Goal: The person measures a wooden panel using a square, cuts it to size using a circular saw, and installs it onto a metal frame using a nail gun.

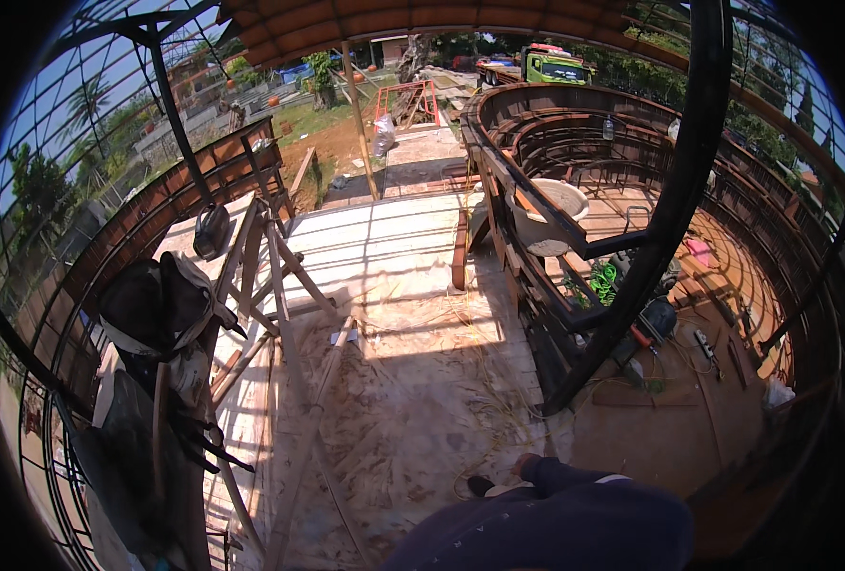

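We stand on a sunlit plywood floor (pixel 422 381) strewn with shavings, under a curved brown roof (pixel 422 24). At our right edge runs a curved wooden frame (pixel 575 124) of ribs and rails, crossed by a black steel post (pixel 679 190). At our left a wooden sawhorse (pixel 270 266) leans by the railing (pixel 156 209). Beyond the floor's far edge we see grass, trees and a green truck (pixel 551 65).
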The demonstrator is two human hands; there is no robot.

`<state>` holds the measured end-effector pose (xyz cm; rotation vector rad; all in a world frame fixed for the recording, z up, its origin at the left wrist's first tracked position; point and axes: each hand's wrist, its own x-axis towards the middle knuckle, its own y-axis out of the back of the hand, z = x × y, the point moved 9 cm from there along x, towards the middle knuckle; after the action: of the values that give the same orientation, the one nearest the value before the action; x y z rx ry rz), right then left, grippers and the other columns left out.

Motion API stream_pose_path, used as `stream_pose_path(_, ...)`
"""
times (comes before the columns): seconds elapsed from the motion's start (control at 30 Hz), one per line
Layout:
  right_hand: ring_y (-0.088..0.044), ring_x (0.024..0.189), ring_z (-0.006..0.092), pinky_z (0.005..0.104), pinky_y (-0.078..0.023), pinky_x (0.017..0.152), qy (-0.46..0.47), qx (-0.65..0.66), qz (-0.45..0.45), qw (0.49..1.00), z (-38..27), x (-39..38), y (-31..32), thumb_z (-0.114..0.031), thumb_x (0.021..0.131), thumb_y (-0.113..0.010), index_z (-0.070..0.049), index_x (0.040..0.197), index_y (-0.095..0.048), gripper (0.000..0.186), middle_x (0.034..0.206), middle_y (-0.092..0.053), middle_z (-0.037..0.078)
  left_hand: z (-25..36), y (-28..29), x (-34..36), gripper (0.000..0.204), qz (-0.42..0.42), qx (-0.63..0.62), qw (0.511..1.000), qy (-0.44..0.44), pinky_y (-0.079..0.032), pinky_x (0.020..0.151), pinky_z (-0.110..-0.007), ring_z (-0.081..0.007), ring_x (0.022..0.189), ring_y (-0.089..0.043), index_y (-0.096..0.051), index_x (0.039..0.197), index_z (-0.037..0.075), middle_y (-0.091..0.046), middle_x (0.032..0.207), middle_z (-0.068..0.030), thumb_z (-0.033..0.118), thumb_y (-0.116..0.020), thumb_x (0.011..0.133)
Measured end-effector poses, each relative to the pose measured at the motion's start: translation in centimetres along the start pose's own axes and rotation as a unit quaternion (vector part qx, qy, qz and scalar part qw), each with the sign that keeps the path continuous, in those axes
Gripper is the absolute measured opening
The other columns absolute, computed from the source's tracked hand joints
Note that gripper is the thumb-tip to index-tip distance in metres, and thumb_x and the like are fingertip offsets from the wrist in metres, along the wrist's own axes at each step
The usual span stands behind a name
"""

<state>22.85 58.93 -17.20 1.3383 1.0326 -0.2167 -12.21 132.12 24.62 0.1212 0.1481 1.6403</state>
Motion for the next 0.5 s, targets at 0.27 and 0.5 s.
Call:
stream_pose_path(0.27,-0.069,0.099,0.0331,0.0429,-0.053,0.089,-0.056,0.248,0.135,0.958,1.4,-8.7,9.7,-0.048,0.081,-0.067,-0.007,0.102,-0.076,0.046,0.102,-0.073,0.018,2.8,3.1,-0.2,0.049,0.049,-0.004,0.997,-0.056,-0.057,0.087,-0.040,-0.0252,0.109,-0.062,-0.046,0.140,0.005,-0.060,0.128,-0.0119,0.017,-0.063,0.096)
stream_pose_path(0.5,-0.069,0.099,0.0317,0.0426,-0.055,0.087,-0.148,0.256,0.135,0.946,10.8,-9.4,-2.7,-0.047,0.079,-0.071,-0.008,0.105,-0.074,0.048,0.101,-0.074,0.014,13.6,4.7,-10.1,0.049,0.062,-0.156,0.954,-0.248,-0.058,0.089,-0.042,-0.0271,0.111,-0.062,-0.045,0.141,0.003,-0.059,0.129,-0.0134,0.014,-0.063,0.096)
